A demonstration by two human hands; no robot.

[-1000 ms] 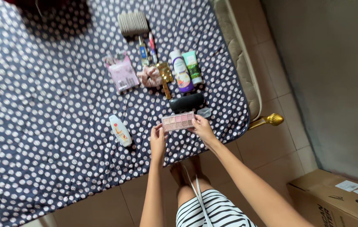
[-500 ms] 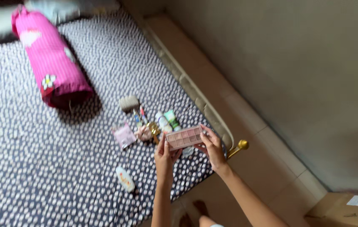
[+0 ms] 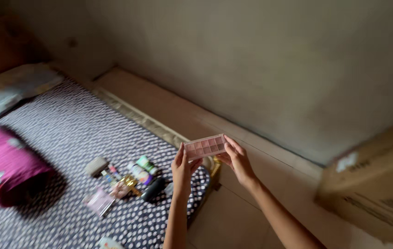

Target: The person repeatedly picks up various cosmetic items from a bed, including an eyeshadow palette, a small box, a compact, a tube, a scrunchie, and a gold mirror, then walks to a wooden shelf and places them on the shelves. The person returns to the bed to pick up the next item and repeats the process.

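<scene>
**Both hands hold a pink palette up over the bed's corner**

Low in the middle of the frame, two bare forearms rise from the bottom edge. The left hand grips the left end of a flat pink makeup palette, fingers closed against it; the right hand clamps the right end, thumb below and fingers behind. The palette sits between them just below the frame's centre, tilted slightly, its grid of small pans facing the camera.

Beneath and to the left lies a bed with a dark, white-dotted cover. A blurred cluster of toiletries rests on it at lower left: a black case, a green-capped bottle, a white tube, a pink packet and a small grey brush.

At the lower right edge stands a cardboard box on the floor. Further left, a bright pink bolster lies on the bed, with a pale pillow beyond it at upper left. A plain wall fills the upper frame.
</scene>
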